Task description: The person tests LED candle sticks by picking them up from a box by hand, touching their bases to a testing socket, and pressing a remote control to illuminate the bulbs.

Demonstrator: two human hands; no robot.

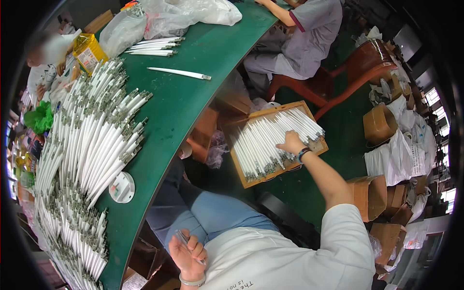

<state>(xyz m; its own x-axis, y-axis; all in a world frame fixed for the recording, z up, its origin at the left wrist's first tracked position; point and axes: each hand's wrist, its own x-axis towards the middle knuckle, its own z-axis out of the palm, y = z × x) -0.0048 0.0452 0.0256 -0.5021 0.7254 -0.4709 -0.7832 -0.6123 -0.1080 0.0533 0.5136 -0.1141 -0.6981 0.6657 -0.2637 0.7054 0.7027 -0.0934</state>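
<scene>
Nearest, the left hand [188, 253] was closed around a thin clear object [182, 236]. Beyond it, a wooden tray [251, 183] contained white sticks [256, 145], side by side, their long axes running from upper left to lower right, many metal ends toward its near edge. The right hand [292, 143] was over these sticks — whether it gripped one, I could not tell. On the left, the green table [164, 116] carried a big heap of similar sticks [96, 145]. Open cartons [367, 198] stood at the right. Farther, one single stick [179, 73] pointed its metal end rightward, and a co-worker [309, 43] in gray sat on a red-brown chair [362, 63].
</scene>
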